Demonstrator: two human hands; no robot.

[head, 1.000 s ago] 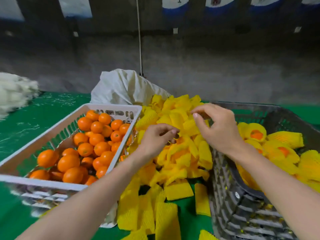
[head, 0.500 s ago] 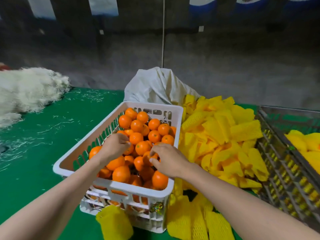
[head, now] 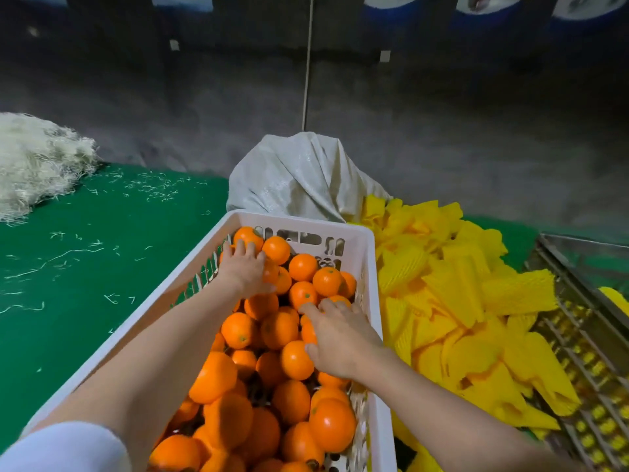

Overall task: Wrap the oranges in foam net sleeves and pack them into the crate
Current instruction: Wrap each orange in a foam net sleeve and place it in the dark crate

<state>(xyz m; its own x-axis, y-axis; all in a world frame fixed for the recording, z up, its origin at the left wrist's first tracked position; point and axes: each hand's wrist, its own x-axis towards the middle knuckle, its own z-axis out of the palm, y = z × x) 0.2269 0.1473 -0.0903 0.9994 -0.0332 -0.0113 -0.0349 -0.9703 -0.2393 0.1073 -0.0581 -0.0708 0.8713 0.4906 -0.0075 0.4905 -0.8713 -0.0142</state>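
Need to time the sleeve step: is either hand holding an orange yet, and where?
Cannot tell. Left hand and right hand each lie over the tops of oranges in the white basket, none lifted; a closed grip isn't visible.

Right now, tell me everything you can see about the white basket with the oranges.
The white basket is a rectangular, plastic-looking crate with a thick rim and slotted walls, standing upright on the green surface. It is filled with loose, unwrapped oranges. The left hand and right hand reach inside and rest on the fruit. Yellow foam sleeves are piled along its right side; a white sack sits behind it.
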